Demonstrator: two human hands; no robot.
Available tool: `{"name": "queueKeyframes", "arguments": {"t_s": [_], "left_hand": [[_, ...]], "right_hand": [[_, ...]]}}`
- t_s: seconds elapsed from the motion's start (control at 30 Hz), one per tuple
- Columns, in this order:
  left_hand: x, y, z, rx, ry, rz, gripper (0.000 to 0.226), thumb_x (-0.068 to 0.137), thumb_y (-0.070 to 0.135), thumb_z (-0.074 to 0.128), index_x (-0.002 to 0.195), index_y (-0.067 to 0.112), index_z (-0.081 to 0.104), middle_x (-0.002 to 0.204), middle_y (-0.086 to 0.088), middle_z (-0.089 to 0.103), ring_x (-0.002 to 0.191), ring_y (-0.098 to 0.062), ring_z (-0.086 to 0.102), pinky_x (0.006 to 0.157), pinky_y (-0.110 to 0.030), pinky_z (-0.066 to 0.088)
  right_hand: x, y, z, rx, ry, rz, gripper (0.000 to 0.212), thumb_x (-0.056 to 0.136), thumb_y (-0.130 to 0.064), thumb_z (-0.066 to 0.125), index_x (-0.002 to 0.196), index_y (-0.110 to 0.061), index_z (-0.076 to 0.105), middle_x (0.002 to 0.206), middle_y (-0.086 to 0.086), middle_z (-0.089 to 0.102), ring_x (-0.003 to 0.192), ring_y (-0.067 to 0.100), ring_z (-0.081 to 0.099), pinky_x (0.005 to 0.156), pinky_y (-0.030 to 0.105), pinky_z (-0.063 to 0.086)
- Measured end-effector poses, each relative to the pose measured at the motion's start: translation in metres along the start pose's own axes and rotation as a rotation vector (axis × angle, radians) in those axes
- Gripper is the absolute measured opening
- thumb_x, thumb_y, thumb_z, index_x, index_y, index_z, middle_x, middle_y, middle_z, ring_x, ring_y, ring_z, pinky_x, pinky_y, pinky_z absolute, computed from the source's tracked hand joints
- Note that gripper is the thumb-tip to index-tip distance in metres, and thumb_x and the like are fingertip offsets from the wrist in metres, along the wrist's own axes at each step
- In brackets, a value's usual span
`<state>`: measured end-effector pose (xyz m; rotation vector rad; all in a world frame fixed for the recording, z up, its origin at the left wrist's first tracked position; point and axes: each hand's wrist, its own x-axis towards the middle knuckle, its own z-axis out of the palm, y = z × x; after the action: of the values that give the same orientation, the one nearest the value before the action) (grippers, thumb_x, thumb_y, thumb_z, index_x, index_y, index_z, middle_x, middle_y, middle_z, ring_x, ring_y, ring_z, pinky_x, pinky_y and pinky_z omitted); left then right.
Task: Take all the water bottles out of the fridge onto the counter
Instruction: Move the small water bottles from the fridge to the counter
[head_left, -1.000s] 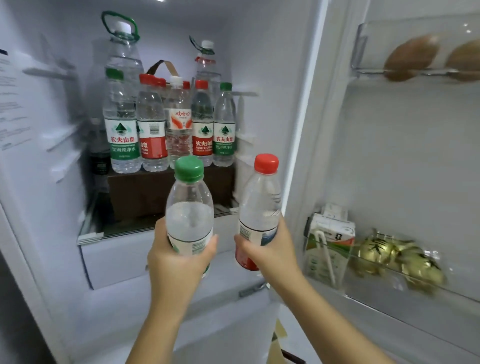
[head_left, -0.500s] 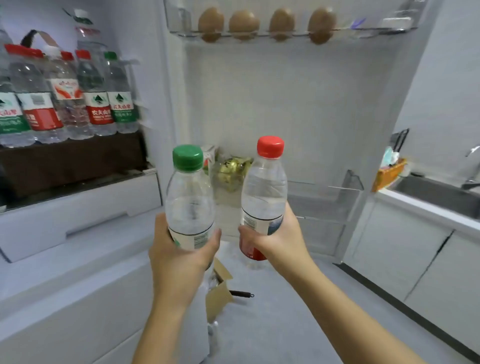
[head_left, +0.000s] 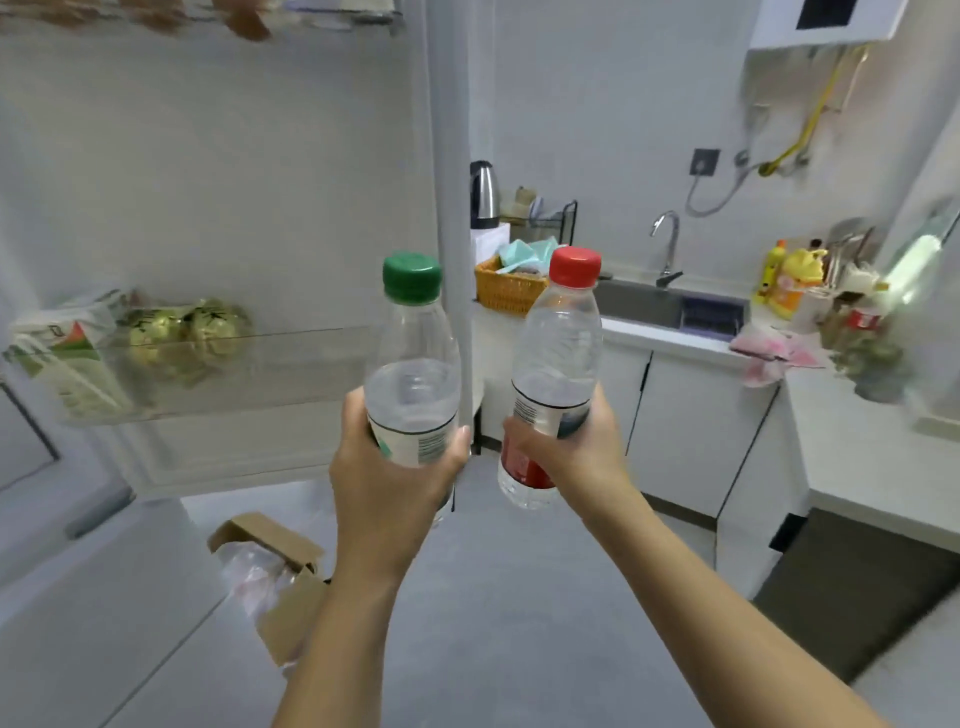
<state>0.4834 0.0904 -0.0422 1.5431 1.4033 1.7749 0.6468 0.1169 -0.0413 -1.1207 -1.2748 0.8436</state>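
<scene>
Left hand (head_left: 395, 483) wrapped around clear plastic green-capped water bottle (head_left: 413, 364); right hand (head_left: 569, 447) grips clear plastic red-capped water bottle (head_left: 553, 374). Both upright, midair, beside open white fridge door (head_left: 218, 182), white counter (head_left: 675, 338) beyond.

Bright even light, blurred, warped edges

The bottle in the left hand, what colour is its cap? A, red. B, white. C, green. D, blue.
C: the left hand grips the green-capped bottle, while the red-capped bottle is in the right hand.
</scene>
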Motion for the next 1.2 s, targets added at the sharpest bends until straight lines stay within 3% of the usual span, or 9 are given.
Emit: {"name": "queueKeyframes", "arguments": {"t_s": [0.23,0.47,0.63,0.73,0.83,0.97,1.2], "left_hand": [[0.014,-0.008,0.109,-0.109,-0.204,-0.017,0.059,0.065,0.018,0.088,0.112,0.023,0.053,0.094,0.02,0.063,0.084,0.01,0.06,0.063,-0.005,0.045],[0.046,-0.014,0.228,-0.22,-0.402,-0.069,0.055,0.065,0.019,0.087,0.095,0.043,0.047,0.087,0.032,0.061,0.083,0.015,0.058,0.06,-0.005,0.047],[0.058,-0.016,0.299,-0.28,-0.519,-0.097,0.051,0.068,0.011,0.086,0.092,0.037,0.049,0.084,0.018,0.061,0.073,0.012,0.059,0.055,-0.005,0.045],[0.055,-0.016,0.336,-0.298,-0.593,-0.109,0.05,0.069,0.011,0.085,0.094,0.035,0.05,0.085,0.015,0.063,0.071,0.009,0.06,0.054,-0.006,0.044],[0.05,-0.014,0.365,-0.313,-0.665,-0.128,0.051,0.069,0.013,0.086,0.104,0.03,0.053,0.088,0.013,0.065,0.076,0.006,0.062,0.055,-0.006,0.045],[0.036,-0.006,0.414,-0.32,-0.734,-0.141,0.052,0.068,0.016,0.086,0.106,0.029,0.053,0.09,0.012,0.066,0.078,0.004,0.063,0.058,-0.006,0.045],[-0.001,0.016,0.502,-0.325,-0.783,-0.143,0.052,0.069,0.01,0.085,0.106,0.028,0.053,0.09,0.01,0.066,0.076,0.003,0.063,0.055,-0.007,0.046]], "right_hand": [[0.032,0.028,-0.085,-0.089,0.252,0.047,0.05,0.072,-0.014,0.084,0.106,-0.031,0.052,0.104,-0.01,0.066,0.097,0.004,0.064,0.074,0.015,0.048],[0.09,0.057,-0.169,-0.203,0.416,0.043,0.061,0.073,-0.017,0.084,0.125,-0.023,0.052,0.113,-0.006,0.067,0.105,0.009,0.064,0.088,0.026,0.054],[0.118,0.072,-0.224,-0.247,0.564,0.041,0.062,0.073,-0.015,0.084,0.126,-0.023,0.052,0.114,-0.01,0.066,0.104,0.004,0.063,0.087,0.02,0.051],[0.124,0.084,-0.256,-0.24,0.636,0.077,0.065,0.065,-0.026,0.084,0.121,-0.024,0.052,0.113,-0.008,0.066,0.104,0.006,0.064,0.088,0.024,0.052],[0.126,0.092,-0.28,-0.235,0.68,0.106,0.064,0.06,-0.032,0.08,0.118,-0.025,0.053,0.112,-0.007,0.066,0.103,0.005,0.064,0.089,0.025,0.052],[0.13,0.107,-0.327,-0.237,0.733,0.111,0.055,0.067,-0.018,0.085,0.11,-0.031,0.053,0.107,-0.01,0.067,0.096,-0.002,0.064,0.085,0.022,0.05],[0.14,0.129,-0.426,-0.269,0.727,0.112,0.063,0.068,-0.02,0.086,0.12,-0.024,0.051,0.113,-0.009,0.064,0.105,0.004,0.062,0.092,0.028,0.05]]}}
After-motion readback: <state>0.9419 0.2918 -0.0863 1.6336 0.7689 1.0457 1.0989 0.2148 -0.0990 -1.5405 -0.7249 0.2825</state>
